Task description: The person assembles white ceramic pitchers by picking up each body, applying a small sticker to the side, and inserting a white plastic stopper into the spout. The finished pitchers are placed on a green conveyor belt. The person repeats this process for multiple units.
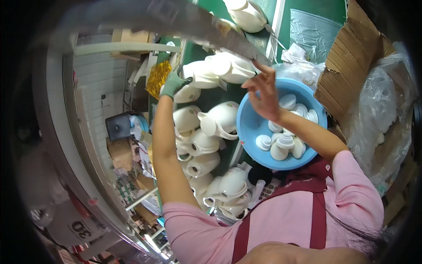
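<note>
My left hand (176,84), in a green glove with dark fingertips, is closed on the end of a white jug (202,75) lying on its side. Another white jug (235,68) lies right against it, toward my right hand. My bare right hand (265,92) is raised over the far left rim of a blue basin (246,145), its fingers apart and nothing seen in them. Whether a fingertip touches the nearer jug I cannot tell. Inside the basin are several white round lids (285,141). More white jugs (220,118) with handles lie below my left hand.
A grey beam (176,22) crosses above the green work surface (303,9). Further jugs (247,15) lie beyond it. To the right stand an open cardboard box (345,66) and clear plastic bags (378,101). Gold tinsel (158,78) is beside my left wrist.
</note>
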Demonstrator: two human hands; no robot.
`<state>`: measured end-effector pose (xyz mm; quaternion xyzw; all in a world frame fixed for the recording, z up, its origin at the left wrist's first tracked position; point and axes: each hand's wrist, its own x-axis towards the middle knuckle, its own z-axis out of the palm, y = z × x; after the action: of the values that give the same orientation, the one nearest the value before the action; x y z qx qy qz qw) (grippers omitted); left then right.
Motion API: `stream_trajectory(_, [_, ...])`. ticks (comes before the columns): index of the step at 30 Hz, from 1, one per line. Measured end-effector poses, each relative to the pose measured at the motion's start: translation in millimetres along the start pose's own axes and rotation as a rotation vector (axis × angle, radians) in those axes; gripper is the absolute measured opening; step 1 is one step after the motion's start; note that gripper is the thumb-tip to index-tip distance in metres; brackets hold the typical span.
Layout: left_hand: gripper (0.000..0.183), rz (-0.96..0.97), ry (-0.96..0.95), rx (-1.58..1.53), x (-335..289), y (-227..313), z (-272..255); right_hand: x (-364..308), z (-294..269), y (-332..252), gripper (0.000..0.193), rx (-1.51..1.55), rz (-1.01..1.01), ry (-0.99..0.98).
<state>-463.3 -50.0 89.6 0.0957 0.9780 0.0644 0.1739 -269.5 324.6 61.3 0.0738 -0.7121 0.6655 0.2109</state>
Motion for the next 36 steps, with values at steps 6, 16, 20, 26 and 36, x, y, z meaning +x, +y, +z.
stream_trajectory(6, [0.098, -0.376, 0.229, 0.232, 17.5, 55.1, -10.7, -16.2, 39.2, 8.3, 0.033, -0.342, -0.211, 0.182])
stream_trajectory(16, [0.061, -0.403, 0.197, 0.072, 22.9, 19.5, -6.4, 17.4, 199.0, 61.7, 0.051, -0.938, -0.161, -0.473])
stream_trajectory(20, [0.073, 0.250, -0.086, 0.313, -1.6, 39.3, -12.6, 9.8, 214.1, 77.4, 0.054, -1.103, -0.342, -0.445])
stream_trajectory(26, [0.081, -0.282, 0.057, 0.153, 18.1, 37.9, -21.4, 16.7, 205.3, 93.2, 0.053, -0.989, -0.399, -0.435])
stream_trajectory(36, [0.098, -0.405, -0.276, -0.006, 18.4, 58.0, -27.0, 20.3, 197.9, 98.9, 0.048, -1.000, -0.425, -0.419])
